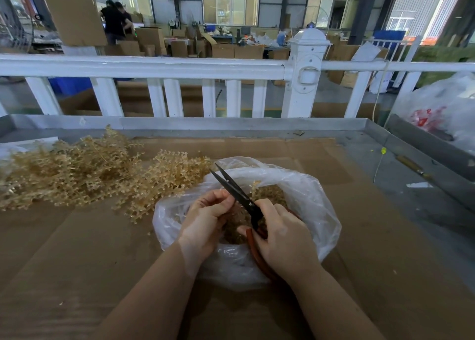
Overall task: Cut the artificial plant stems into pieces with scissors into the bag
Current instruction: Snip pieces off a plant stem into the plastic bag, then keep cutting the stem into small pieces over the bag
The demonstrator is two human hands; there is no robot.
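Both hands over the plastic bag (303, 185). Right hand (285, 239) grips scissors (236, 193), blades pointing up-left; left hand (208, 219) pinches something hidden. Stem pile (77, 175) lies left, nearer the left hand.

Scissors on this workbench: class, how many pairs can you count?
1: black-bladed, red-handled scissors, gripped by the right hand over the clear plastic bag. Others may be hidden.
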